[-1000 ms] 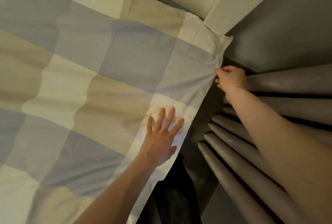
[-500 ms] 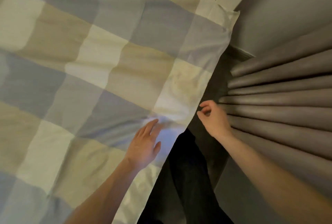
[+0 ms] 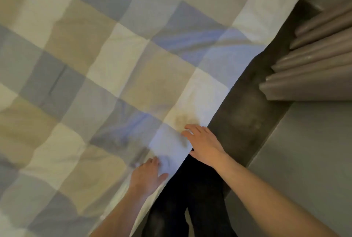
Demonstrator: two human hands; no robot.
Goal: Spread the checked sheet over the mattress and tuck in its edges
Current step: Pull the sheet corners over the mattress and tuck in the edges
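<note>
Two hands lie flat, fingers loose, on one checked sheet (image 3: 114, 61) near its edge: the left hand (image 3: 146, 176) nearer, its fingertips blurred, perhaps pinching cloth; the right hand (image 3: 202, 143) beyond. Farther right hangs one pleated curtain (image 3: 314, 61).

Checked sheet (image 3: 106, 69): big squares in grey-blue, beige and off-white, laid out flat and filling the left and centre of the frame. Its long right edge runs diagonally from upper right down to bottom centre, next to a dark gap. Mostly smooth; soft creases fan out mid-right near that edge, and more bunch up in the lower centre, where the fabric is blurred. A faint yellowish stain sits on a pale square right at the edge, lower centre. Mattress is fully covered, not visible; cannot tell whether the edge is tucked.
</note>
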